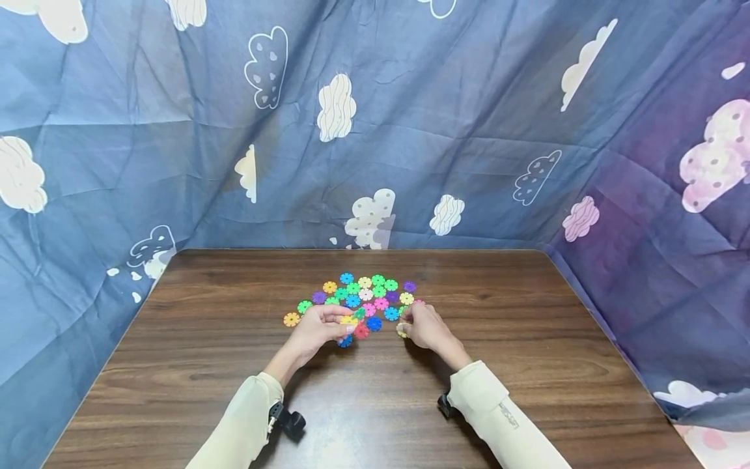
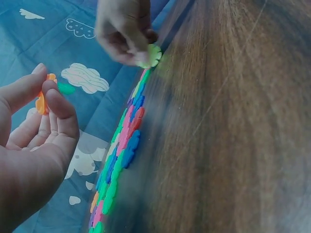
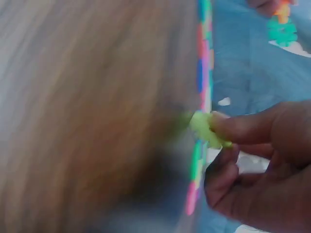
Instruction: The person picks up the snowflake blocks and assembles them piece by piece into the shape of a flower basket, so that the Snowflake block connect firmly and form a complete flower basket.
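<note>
My left hand (image 1: 316,331) pinches a yellow-orange flower-shaped disc (image 1: 349,320) between thumb and fingers, and a green disc (image 1: 360,314) is joined to it; the left wrist view shows the orange disc (image 2: 42,99) edge-on. My right hand (image 1: 429,327) pinches a yellow-green disc (image 3: 206,130) by its edge, at the right side of the spread of discs. In the left wrist view that disc (image 2: 154,56) stands tilted close to the tabletop. The two hands are apart, with a blue disc (image 1: 374,324) and a red disc (image 1: 361,331) lying between them.
Several flat notched discs in green, pink, purple, blue and white (image 1: 366,294) lie on the brown wooden table (image 1: 234,365) beyond the hands. An orange disc (image 1: 291,319) lies at the left end. Blue cloud-patterned cloth (image 1: 410,130) hangs behind the table.
</note>
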The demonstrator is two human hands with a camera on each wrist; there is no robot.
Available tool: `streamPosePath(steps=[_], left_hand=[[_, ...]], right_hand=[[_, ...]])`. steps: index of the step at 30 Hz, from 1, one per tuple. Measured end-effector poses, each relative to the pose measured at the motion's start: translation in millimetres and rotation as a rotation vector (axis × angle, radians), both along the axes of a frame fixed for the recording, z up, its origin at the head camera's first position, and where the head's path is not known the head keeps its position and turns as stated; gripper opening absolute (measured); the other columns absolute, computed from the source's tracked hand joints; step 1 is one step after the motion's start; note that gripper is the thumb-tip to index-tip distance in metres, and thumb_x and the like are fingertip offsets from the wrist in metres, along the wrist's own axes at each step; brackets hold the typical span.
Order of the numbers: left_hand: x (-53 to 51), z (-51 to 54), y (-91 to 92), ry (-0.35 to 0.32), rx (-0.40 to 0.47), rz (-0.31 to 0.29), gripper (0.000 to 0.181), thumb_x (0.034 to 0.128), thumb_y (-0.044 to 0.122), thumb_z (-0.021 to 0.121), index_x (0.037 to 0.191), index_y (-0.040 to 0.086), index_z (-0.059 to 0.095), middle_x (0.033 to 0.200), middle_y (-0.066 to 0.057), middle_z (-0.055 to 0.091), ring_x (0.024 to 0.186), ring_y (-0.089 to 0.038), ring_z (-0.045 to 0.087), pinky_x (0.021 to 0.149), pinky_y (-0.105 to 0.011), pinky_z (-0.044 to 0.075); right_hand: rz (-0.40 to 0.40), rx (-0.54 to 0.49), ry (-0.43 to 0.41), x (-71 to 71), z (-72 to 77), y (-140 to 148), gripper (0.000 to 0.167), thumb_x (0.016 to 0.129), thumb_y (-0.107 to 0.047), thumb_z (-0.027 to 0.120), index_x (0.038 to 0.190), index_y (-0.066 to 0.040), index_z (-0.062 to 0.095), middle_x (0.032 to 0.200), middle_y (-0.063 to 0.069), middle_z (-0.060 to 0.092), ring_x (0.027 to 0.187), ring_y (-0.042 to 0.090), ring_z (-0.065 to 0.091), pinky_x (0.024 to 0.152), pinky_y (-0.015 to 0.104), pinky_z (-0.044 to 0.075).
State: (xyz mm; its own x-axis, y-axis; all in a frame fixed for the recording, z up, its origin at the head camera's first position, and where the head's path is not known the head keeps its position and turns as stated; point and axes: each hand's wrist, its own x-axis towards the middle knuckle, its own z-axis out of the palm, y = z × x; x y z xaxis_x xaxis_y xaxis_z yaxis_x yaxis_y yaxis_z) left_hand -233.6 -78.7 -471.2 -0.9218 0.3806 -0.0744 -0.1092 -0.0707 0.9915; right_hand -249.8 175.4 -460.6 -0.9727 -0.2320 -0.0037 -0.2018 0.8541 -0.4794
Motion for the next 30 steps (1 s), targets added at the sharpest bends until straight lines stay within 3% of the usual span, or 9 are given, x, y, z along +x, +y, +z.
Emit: streamPosePath(steps=[2, 5, 8, 11, 17, 22, 30], left_hand=[[0.0, -1.0, 0.7, 0.003, 0.005, 0.007, 0.039, 0.088, -0.002, 0.07, 0.121, -0.017, 0.058, 0.074, 0.007, 0.066, 0.065, -0.004, 0.061, 0.064, -0.021, 0.055], [0.0, -2.0, 2.0, 0.008, 0.014, 0.016, 0.039, 0.0883, -0.002, 0.069, 0.122, -0.018, 0.058, 0.074, 0.007, 0.067, 0.065, -0.004, 0.061, 0.063, -0.02, 0.054], [0.2, -2.2, 3.6, 0.013, 0.025, 0.014, 0.04, 0.0888, -0.001, 0.069, 0.122, -0.019, 0.057, 0.075, 0.008, 0.068, 0.064, -0.004, 0.06, 0.063, -0.02, 0.054], [0.1, -2.7, 5.1, 0.013, 0.034, 0.018, 0.04, 0.0892, 0.0, 0.069, 0.122, -0.019, 0.057, 0.075, 0.008, 0.068, 0.064, -0.004, 0.061, 0.063, -0.02, 0.054], [0.1, -3.5, 4.6, 0.006, 0.043, 0.033, 0.04, 0.0901, 0.0, 0.068, 0.123, -0.019, 0.056, 0.074, 0.008, 0.068, 0.064, -0.004, 0.061, 0.063, -0.02, 0.055], [0.3, -3.4, 4.5, -0.007, 0.049, 0.04, 0.039, 0.0901, -0.002, 0.067, 0.123, -0.019, 0.057, 0.073, 0.008, 0.068, 0.064, -0.004, 0.061, 0.062, -0.019, 0.054], [2.2, -4.0, 8.5, -0.027, 0.116, 0.058, 0.036, 0.0894, -0.006, 0.065, 0.121, -0.022, 0.056, 0.074, 0.003, 0.071, 0.061, -0.005, 0.062, 0.06, -0.019, 0.054]], right_hand=[[0.107, -0.093, 0.043, 2.8, 4.0, -4, 0.028, 0.095, -0.012, 0.066, 0.071, -0.012, 0.053, 0.064, -0.003, 0.048, 0.063, 0.011, 0.046, 0.061, 0.025, 0.038], [0.255, -0.247, 0.029, 8.7, 11.6, -12, 0.018, 0.102, -0.012, 0.055, 0.084, -0.011, 0.053, 0.069, 0.003, 0.058, 0.061, 0.01, 0.055, 0.057, 0.024, 0.047], [0.341, -0.342, -0.008, 15.3, 16.5, -20, 0.013, 0.105, -0.013, 0.05, 0.093, -0.009, 0.053, 0.075, 0.011, 0.066, 0.062, 0.013, 0.063, 0.055, 0.024, 0.053], [0.382, -0.378, 0.031, 19.4, 16.4, -26, 0.008, 0.103, -0.01, 0.053, 0.096, -0.008, 0.055, 0.077, 0.013, 0.069, 0.064, 0.017, 0.066, 0.059, 0.023, 0.055], [0.398, -0.451, 0.058, 22.7, 12.8, -33, 0.004, 0.101, -0.005, 0.055, 0.099, -0.003, 0.057, 0.079, 0.016, 0.073, 0.07, 0.033, 0.071, 0.061, 0.024, 0.058], [0.391, -0.458, 0.062, 24.2, 12.5, -36, 0.004, 0.101, -0.005, 0.056, 0.101, -0.004, 0.06, 0.081, 0.016, 0.073, 0.072, 0.029, 0.071, 0.063, 0.027, 0.059], [0.335, -0.471, 0.108, 26.6, 9.2, -44, 0.005, 0.1, -0.005, 0.056, 0.098, -0.005, 0.061, 0.078, 0.014, 0.073, 0.069, 0.028, 0.072, 0.058, 0.021, 0.054]])
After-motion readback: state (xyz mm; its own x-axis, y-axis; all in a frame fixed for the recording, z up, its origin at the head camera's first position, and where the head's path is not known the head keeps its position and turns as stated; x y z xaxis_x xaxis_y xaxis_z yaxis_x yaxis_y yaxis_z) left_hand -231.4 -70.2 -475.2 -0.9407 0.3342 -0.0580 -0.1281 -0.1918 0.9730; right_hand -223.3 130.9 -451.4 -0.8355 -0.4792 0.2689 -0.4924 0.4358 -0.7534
